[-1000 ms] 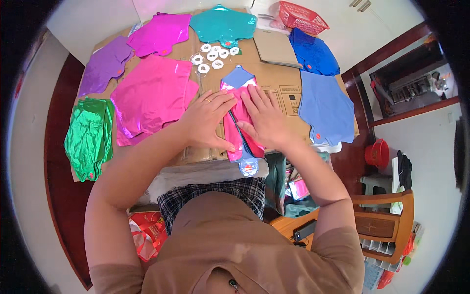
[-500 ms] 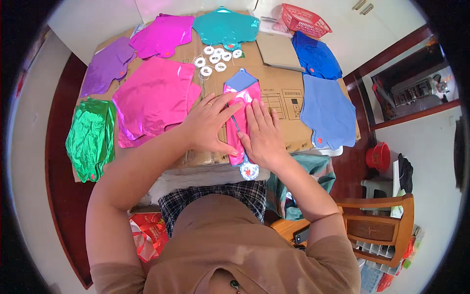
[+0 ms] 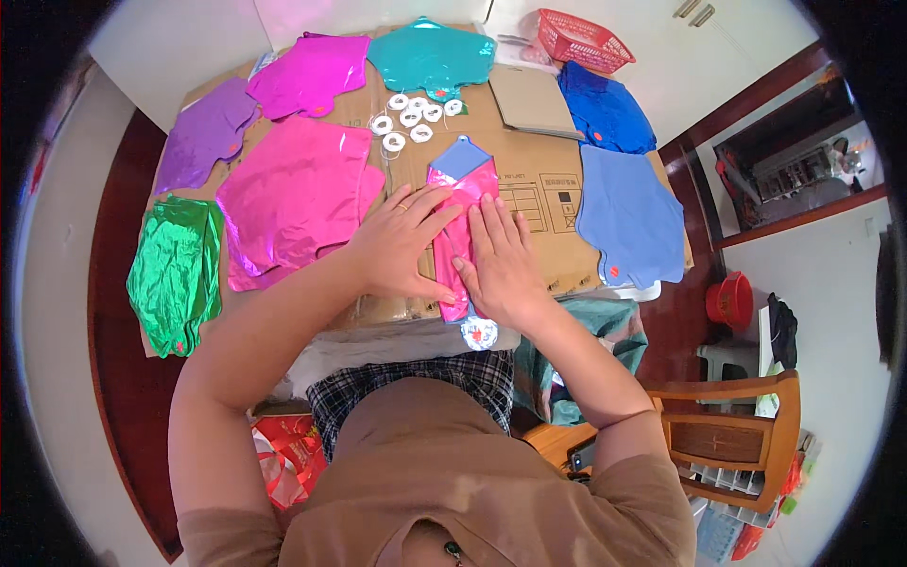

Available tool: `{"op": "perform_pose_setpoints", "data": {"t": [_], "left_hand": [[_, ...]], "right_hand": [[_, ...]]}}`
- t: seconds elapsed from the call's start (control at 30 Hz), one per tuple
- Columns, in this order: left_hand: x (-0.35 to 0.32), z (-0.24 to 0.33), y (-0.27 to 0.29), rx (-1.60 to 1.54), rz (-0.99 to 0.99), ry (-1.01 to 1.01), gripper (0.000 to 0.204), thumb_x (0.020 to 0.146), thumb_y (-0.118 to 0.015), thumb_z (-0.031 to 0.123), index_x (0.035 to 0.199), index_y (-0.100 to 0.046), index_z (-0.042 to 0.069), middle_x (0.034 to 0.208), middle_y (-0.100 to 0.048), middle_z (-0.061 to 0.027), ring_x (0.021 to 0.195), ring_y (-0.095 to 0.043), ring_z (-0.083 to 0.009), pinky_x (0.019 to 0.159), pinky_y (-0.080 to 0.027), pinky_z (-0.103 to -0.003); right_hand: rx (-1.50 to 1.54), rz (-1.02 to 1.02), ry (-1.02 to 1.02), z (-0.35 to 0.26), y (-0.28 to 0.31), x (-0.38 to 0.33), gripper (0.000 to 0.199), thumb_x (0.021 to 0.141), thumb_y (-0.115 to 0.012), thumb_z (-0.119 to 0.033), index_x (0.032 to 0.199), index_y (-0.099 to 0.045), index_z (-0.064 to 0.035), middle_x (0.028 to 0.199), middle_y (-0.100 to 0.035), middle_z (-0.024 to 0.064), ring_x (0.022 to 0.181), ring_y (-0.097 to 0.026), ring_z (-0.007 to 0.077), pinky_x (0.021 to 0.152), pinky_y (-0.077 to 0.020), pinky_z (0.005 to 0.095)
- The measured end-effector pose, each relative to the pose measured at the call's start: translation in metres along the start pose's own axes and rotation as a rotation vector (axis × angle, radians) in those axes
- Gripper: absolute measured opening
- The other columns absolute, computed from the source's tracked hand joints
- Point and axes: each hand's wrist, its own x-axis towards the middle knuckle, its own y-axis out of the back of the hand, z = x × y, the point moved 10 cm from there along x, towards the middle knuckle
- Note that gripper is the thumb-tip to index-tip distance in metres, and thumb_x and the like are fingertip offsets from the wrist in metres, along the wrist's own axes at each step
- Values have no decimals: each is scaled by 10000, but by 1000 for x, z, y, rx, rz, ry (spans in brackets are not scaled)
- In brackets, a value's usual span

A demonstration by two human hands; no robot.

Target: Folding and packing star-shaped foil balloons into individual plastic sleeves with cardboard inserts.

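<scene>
Two hands: we see both pressed flat on a folded pink foil balloon (image 3: 463, 203) at the middle of the table.
Left hand (image 3: 399, 248): fingers spread and extended, palm down, covering the balloon's left edge; it grips nothing.
Right hand (image 3: 501, 260): fingers straight and together, palm down on the balloon's right side; it grips nothing.
Pink foil balloon: we find it lying lengthwise on the cardboard sheet (image 3: 539, 180), a blue flap at its far end, between the two hands.
Left of the hands: a large magenta foil balloon (image 3: 293, 194), a purple one (image 3: 203, 142) and a green one (image 3: 175, 269), all flat.
Far edge: a teal star-shaped balloon (image 3: 430, 57), with white tape rolls (image 3: 408, 118) just in front of it.
Right side: two blue balloons (image 3: 628, 213), and a red plastic basket (image 3: 586, 40) beyond them.
</scene>
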Motion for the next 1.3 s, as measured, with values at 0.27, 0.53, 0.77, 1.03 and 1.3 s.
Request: {"op": "perform_pose_setpoints", "data": {"t": [0.27,0.53,0.77,1.03,1.3], "left_hand": [[-1,3,-2,102,-32,-18,975,644,-684,661,1336,-468,10,1383,-415,-222,1345,-326,-358,1112,-173,-570],[0,1,-8,99,-83,-28,998,653,-672,675,1363,-432,15,1393,-398,-233,1357,-313,-368,1106,-159,-604],[0,-1,-2,68,-76,-30,1007,634,-703,654,1366,-426,20,1375,-410,-231,1325,-356,-369,1102,-185,-598],[-2,0,-4,33,-43,-45,999,628,-712,649,1361,-433,31,1358,-420,-224,1314,-363,-368,1102,-207,-586],[-2,-3,-3,-1,-62,-12,974,644,-713,641,1363,-437,44,1384,-397,-214,1331,-344,-363,1116,-201,-564]], "right_hand": [[3,-9,7,0,3,1,677,936,-459,-381,1414,-297,72,1478,-274,267,1399,-221,388,1139,-153,511],[54,67,164,24,15,46,668,942,-442,-413,1417,-317,40,1471,-304,246,1392,-245,380,1143,-166,478],[-74,-11,123,13,0,22,742,924,-440,-488,1436,-287,28,1493,-256,252,1412,-199,380,1138,-147,515],[295,-129,98,-38,26,-75,675,912,-520,-399,1397,-344,36,1431,-339,271,1358,-305,376,1117,-217,486],[1242,-270,-733,98,-10,9,333,879,-635,-240,1115,-606,-7,948,-650,85,753,-617,147,670,-522,261]]}}
